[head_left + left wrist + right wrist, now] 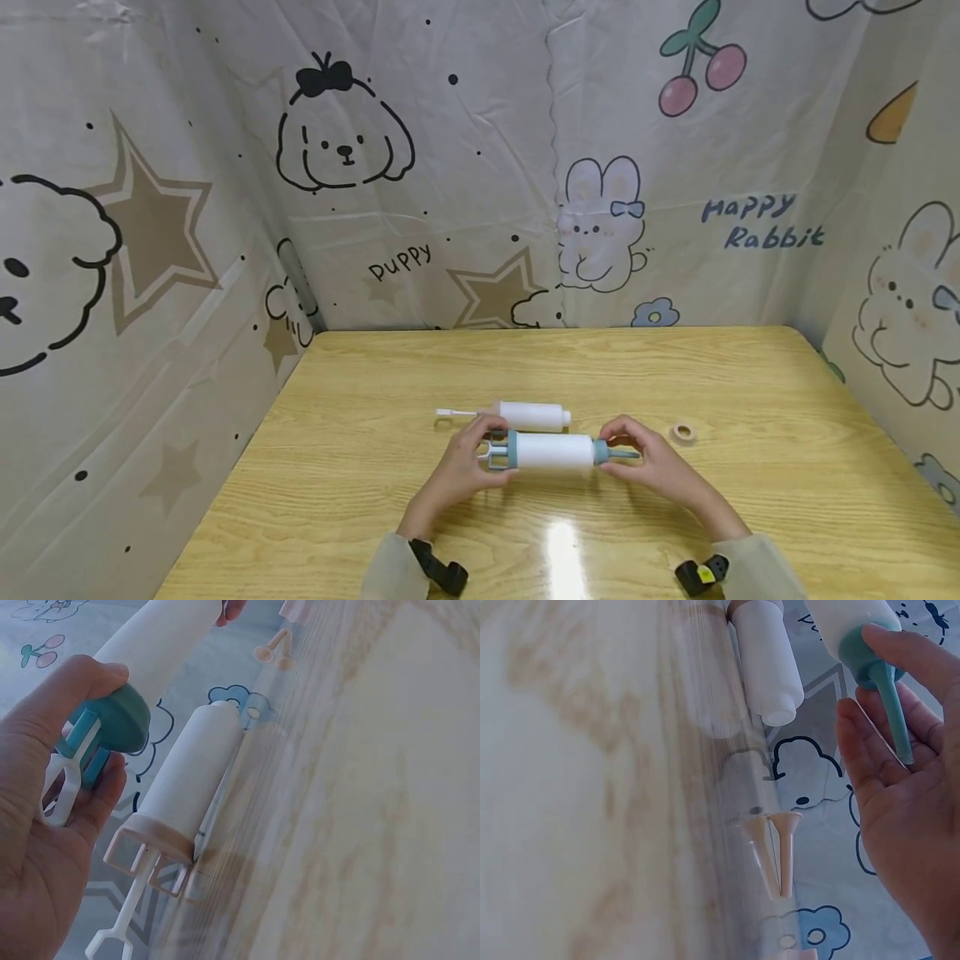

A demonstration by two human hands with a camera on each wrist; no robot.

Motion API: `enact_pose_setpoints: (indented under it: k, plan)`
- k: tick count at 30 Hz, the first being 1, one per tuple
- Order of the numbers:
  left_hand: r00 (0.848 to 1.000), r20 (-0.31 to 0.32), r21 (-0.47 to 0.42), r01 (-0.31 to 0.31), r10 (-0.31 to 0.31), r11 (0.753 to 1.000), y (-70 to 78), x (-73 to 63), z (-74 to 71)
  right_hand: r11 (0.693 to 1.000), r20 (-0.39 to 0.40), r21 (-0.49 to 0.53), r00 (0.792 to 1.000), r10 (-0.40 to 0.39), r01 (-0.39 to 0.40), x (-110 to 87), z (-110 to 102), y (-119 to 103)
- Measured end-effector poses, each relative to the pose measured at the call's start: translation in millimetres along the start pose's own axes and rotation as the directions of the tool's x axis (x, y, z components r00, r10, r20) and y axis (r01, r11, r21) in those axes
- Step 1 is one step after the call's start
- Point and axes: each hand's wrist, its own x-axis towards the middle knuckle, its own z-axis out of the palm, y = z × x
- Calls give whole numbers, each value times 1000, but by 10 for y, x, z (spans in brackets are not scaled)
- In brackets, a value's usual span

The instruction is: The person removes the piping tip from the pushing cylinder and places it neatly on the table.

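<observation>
A large white syringe [555, 451] with teal ends is held level above the table between both hands. My left hand [461, 462] grips its teal handle end; in the left wrist view the thumb lies on the teal collar [124, 720], beside the white plunger handle [64, 787]. At the other end, the right hand [656, 462] pinches the teal nozzle cap [859, 652], whose thin spout [892, 712] points toward the palm. Just behind lies a second white syringe [531, 415] with beige fittings, its white plunger [457, 412] drawn out to the left.
A small beige nozzle [683, 432] with a wide flange is on the wooden table [360, 375], right of the second syringe. Printed cloth [495, 150] hangs around the back and sides. A black wrist camera [442, 571] is strapped to each wrist.
</observation>
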Motion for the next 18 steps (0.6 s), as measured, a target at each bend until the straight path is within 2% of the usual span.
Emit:
enact_pose_setpoints:
  k: [5, 8, 11, 15, 18]
  plan:
    - [1000, 0, 25, -9, 9, 1000, -10, 0, -5, 995, 4, 25, 995, 97, -97, 4, -7, -10]
    - [1000, -2, 34, -19, 19, 999, -12, -2, -6, 978, 7, 46, 979, 204, -204, 14, -22, -19]
    - [1000, -4, 45, -22, 22, 999, -12, -4, -4, 959, 63, 69, 961, 270, -274, 26, -40, -15]
    - [1000, -1, 53, -13, 13, 999, -6, 0, -1, 952, 158, 127, 953, 259, -279, 38, -51, 5]
    - [1000, -1, 48, -10, 10, 999, -5, 5, -1, 953, 162, 146, 957, 241, -265, 37, -51, 25]
